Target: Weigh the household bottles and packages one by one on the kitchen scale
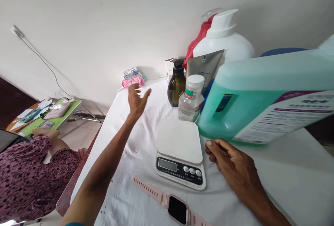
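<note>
My left hand (137,101) is stretched out with its fingers spread, just in front of a pink packet (132,81) with a small box (130,73) on top. Nothing shows in that hand. Beside the right edge of a white digital kitchen scale (179,141), my right hand (233,165) is closed, thumb against curled fingers, with no object visible in it. The scale's platform is bare and its display looks blank. In front of the scale lies a smartwatch (177,209) with a pink strap, partly cut off by the lower frame edge.
Behind the scale stand a clear jar (190,102), a dark pump bottle (176,85), a grey tube (205,65) and a white jug (224,43). A large green-liquid container (250,104) stands at right. At left, a person (33,173) sits near a green table (74,107).
</note>
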